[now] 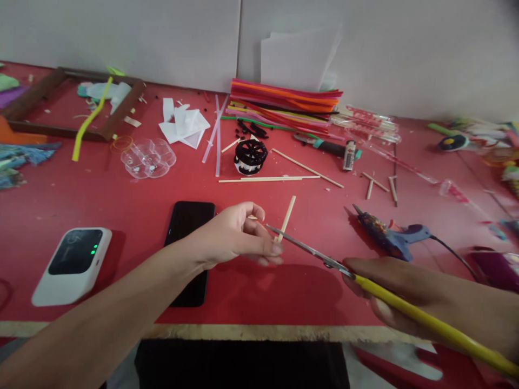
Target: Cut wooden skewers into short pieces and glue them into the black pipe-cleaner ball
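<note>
My left hand is closed, its thumb and fingers pinching a pale wooden stick that sticks up and away from the fingertips. In my right hand is a pair of scissors with yellow handles, seen nearly edge-on. Its metal blades reach to the lower part of the stick, right by my left fingertips; whether they touch it I cannot tell. Beyond my hands stands a small round black and white piece with short pale pegs around it. More wooden sticks lie just in front of it.
A glue gun with a cord lies at right. A black phone is under my left forearm, and a white device stands left. Behind are coloured pipe cleaners, paper scraps, a clear palette and a brown frame.
</note>
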Available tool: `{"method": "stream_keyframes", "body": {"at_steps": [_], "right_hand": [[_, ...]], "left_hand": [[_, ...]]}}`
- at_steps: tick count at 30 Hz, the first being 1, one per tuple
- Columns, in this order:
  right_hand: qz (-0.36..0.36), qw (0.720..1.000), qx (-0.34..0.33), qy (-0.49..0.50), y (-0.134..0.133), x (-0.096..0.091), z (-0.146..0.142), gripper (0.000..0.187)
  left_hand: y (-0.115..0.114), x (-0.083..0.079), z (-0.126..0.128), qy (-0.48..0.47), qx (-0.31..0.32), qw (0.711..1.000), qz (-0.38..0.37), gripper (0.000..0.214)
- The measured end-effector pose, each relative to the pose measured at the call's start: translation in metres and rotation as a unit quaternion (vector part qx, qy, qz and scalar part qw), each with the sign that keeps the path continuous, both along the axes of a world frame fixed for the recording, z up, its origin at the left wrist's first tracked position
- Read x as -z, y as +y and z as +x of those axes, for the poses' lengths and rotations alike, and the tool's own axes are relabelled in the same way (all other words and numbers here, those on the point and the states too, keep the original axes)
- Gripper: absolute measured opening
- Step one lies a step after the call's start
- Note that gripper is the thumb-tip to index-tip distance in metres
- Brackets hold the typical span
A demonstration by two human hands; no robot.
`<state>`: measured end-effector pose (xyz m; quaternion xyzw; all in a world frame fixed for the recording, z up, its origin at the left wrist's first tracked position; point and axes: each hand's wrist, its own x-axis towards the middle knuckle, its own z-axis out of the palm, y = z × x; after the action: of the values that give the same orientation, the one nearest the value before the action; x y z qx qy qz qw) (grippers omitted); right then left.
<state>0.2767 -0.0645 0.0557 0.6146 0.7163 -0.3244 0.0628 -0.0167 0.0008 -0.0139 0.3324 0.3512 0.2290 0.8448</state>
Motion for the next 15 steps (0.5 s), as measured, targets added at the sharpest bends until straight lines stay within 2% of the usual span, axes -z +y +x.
{"method": "stream_keyframes", "body": {"at_steps": [3,6,9,15], "right_hand": [[-0.114,0.993,-0.001,0.029,0.008,-0.007,-0.017,0.049],[-0.171,0.985,-0.019,0.021,0.016,-0.011,-0.023,0.045],[-0.202,0.979,-0.018,0.019,0.021,-0.014,-0.023,0.044],[-0.236,0.971,0.032,0.015,0.022,-0.021,-0.029,0.051]], "left_hand": [[0.0,-0.001,0.0,0.013,0.012,1.0,-0.018,0.05],[0.001,-0.002,-0.001,0.023,0.016,0.999,-0.022,0.051],[0.001,0.0,-0.001,0.021,0.021,0.999,-0.022,0.052],[0.003,0.0,-0.001,0.027,0.007,0.999,-0.032,0.051]]}}
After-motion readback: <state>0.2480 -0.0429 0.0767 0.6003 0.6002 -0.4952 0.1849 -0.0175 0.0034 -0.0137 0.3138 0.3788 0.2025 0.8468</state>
